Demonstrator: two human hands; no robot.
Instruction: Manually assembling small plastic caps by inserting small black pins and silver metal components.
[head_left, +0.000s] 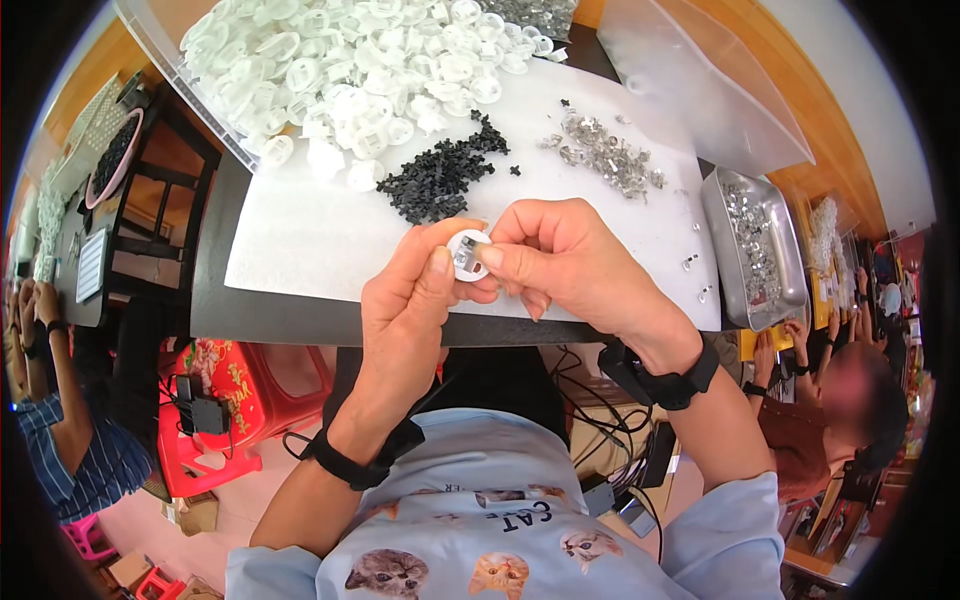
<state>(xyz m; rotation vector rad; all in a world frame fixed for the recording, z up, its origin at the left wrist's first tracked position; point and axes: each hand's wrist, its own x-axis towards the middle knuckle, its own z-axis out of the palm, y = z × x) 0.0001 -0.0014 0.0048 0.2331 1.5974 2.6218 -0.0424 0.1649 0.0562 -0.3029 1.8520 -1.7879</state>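
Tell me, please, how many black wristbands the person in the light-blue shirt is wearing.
2: left wristband, below the left hand; right wristband, below the right hand. Neither is fully hidden.

2 hands: 1 left hand (402, 292) and 1 right hand (572, 262). 1 disc (463, 257). At 11 o'clock, 1 white heap (335, 70) and 1 black heap (436, 183); at 1, 1 metal heap (603, 152); at 3, 1 tray (724, 260); at 8, 1 large stool (250, 385). 2 wristbands (345, 462), at 7 and 4.
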